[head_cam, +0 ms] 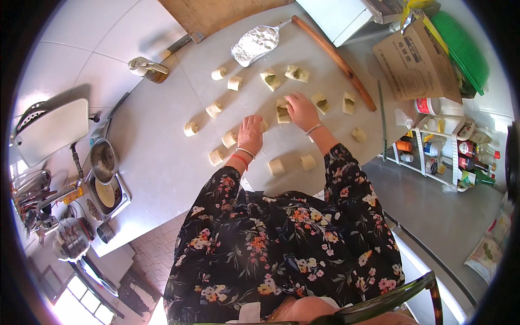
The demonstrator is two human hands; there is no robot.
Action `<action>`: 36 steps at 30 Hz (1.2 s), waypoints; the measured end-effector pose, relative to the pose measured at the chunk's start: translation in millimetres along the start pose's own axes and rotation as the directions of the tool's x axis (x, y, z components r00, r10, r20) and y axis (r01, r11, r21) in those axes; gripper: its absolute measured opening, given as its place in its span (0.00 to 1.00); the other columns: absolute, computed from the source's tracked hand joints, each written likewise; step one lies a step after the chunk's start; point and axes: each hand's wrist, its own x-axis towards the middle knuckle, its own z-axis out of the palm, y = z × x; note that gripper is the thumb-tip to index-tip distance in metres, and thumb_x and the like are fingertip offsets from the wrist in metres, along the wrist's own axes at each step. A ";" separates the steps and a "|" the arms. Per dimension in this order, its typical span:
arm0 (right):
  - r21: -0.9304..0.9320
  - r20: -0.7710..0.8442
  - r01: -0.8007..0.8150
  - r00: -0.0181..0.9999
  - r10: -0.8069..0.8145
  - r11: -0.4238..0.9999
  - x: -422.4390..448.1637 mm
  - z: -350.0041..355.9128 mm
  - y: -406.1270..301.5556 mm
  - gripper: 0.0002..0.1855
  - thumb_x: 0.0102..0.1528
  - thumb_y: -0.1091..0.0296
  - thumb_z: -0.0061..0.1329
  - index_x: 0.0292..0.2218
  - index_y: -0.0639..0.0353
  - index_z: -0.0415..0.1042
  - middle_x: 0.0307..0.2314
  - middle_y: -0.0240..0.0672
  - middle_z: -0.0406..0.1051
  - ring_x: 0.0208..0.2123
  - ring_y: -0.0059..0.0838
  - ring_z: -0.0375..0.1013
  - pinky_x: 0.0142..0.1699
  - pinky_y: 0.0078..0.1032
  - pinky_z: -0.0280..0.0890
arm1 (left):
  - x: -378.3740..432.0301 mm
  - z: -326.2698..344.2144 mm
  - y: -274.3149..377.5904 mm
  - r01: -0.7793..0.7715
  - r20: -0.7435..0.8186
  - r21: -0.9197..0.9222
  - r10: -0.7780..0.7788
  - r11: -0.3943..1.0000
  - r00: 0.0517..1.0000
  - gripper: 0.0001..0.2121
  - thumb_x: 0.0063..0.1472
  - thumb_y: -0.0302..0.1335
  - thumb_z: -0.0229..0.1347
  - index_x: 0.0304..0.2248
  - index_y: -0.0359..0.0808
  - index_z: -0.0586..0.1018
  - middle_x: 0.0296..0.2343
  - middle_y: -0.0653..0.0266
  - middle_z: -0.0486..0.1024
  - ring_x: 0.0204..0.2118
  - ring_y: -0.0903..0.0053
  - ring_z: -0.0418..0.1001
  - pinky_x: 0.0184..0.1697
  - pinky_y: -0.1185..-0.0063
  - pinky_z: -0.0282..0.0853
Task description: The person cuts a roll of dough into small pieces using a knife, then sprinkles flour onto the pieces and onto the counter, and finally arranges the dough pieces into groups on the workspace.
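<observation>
My left hand (pixel 250 133) rests over a rolled dough piece (pixel 264 125) that shows at its right side; whether the fingers grip it is hidden. My right hand (pixel 302 110) is at a flat dough piece with a green filling (pixel 282 112), its fingertips touching the right edge. Beyond the hands lie several more filled pieces, among them a folded one (pixel 271 79) and another (pixel 320 102). Rolled dough pieces stand at left, such as one (pixel 214 109) and one (pixel 229 139). Nearer my body are two more rolls (pixel 276 167), (pixel 308 162) on the grey worktop.
A metal scoop of flour (pixel 258 42) and a long wooden rolling pin (pixel 335 61) lie at the far side. An oil jug (pixel 149 70) stands far left. A sink (pixel 106 195) is at left, a cardboard box (pixel 416 61) and a bottle rack (pixel 438 150) at right.
</observation>
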 end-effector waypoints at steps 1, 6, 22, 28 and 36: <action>-0.040 -0.022 0.074 0.997 -0.074 0.997 3.2 5.0 7.8 0.11 0.54 0.71 0.49 0.40 0.59 0.73 0.39 0.40 0.71 0.44 0.44 0.70 0.49 0.40 0.67 | -1.4 1.0 3.3 0.014 0.038 0.014 -0.015 1.000 0.999 0.28 0.47 0.20 0.60 0.50 0.36 0.69 0.48 0.56 0.67 0.55 0.57 0.61 0.57 0.65 0.62; -0.222 0.303 0.092 0.953 -0.021 0.971 20.2 17.6 28.3 0.10 0.54 0.65 0.50 0.39 0.54 0.76 0.40 0.38 0.71 0.45 0.46 0.69 0.49 0.43 0.66 | -11.2 -15.2 0.2 0.102 -0.035 -0.126 -0.107 0.987 0.994 0.32 0.48 0.25 0.64 0.54 0.35 0.67 0.51 0.54 0.67 0.57 0.56 0.61 0.60 0.66 0.59; -0.204 0.150 0.090 0.987 -0.059 0.975 -0.8 21.3 11.6 0.09 0.54 0.74 0.48 0.38 0.58 0.66 0.35 0.40 0.66 0.38 0.43 0.72 0.39 0.38 0.71 | -119.3 -45.7 -8.5 0.301 -0.039 -0.605 -0.405 0.737 0.914 0.08 0.63 0.22 0.55 0.41 0.30 0.79 0.35 0.60 0.81 0.40 0.76 0.79 0.45 0.79 0.74; -0.378 -0.001 0.121 0.991 -0.131 0.918 -51.7 41.3 -11.0 0.12 0.54 0.72 0.47 0.42 0.60 0.67 0.37 0.37 0.65 0.42 0.35 0.71 0.42 0.31 0.70 | -113.0 -41.0 -3.9 0.265 -0.028 -0.603 -0.352 0.752 0.935 0.08 0.63 0.22 0.55 0.41 0.30 0.78 0.35 0.60 0.81 0.39 0.77 0.79 0.44 0.80 0.73; -0.484 -0.059 0.081 0.990 -0.125 0.871 -81.1 57.1 -2.5 0.20 0.54 0.66 0.46 0.49 0.62 0.70 0.42 0.35 0.66 0.45 0.30 0.67 0.50 0.32 0.63 | -14.2 -29.8 30.7 0.104 -0.050 -0.552 -0.158 0.827 0.986 0.08 0.63 0.22 0.53 0.40 0.31 0.79 0.35 0.58 0.81 0.38 0.75 0.81 0.41 0.78 0.74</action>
